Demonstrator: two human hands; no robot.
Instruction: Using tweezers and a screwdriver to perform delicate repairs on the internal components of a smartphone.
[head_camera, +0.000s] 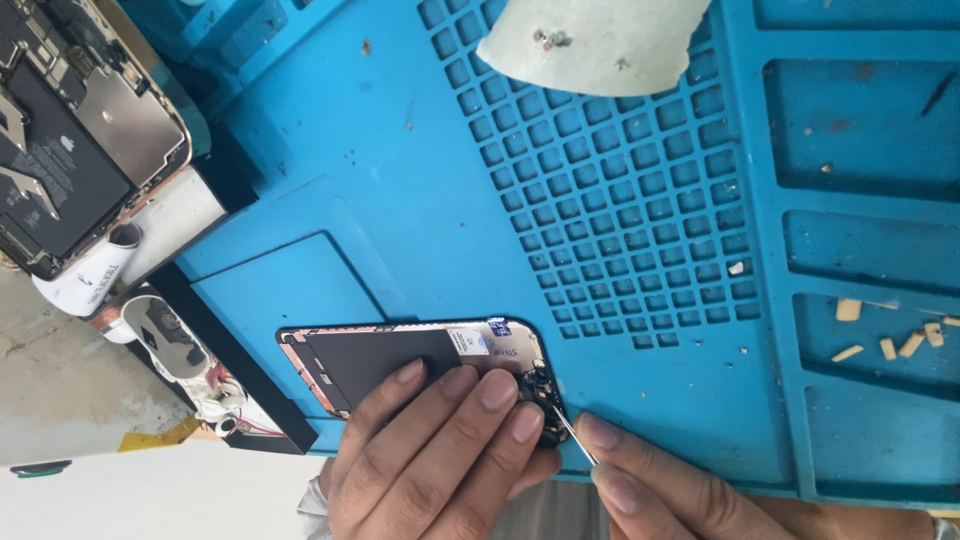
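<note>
The left hand (440, 455) lies nearest, at the bottom edge, its four fingers (497, 392) spread flat and pressing down on the back of a detached phone screen panel (400, 360). The panel rests on the blue repair mat (400, 180), lying crosswise under the fingertips, with its dark shield plate and copper-coloured edge showing to the left of the hand and a small white sticker (470, 342) just beyond the fingertips. Close beside the left hand, the right hand (680, 490) pinches a thin metal tool, probably tweezers (574, 436), between thumb and forefinger; the tip meets a small black component cluster (540, 395) at the panel's corner, right next to the left index finger. Past both hands the mat rises into a grid of small square pockets (630, 200), and a curled pale scrap (590, 45) lies at the far side of that grid. To the right of the right hand, the mat's long trays hold a few tan chips (900, 340). Far off to the left of the left hand, an opened phone body (80, 130) shows its battery and metal shields, with a white part (180, 350) lying nearer.
</note>
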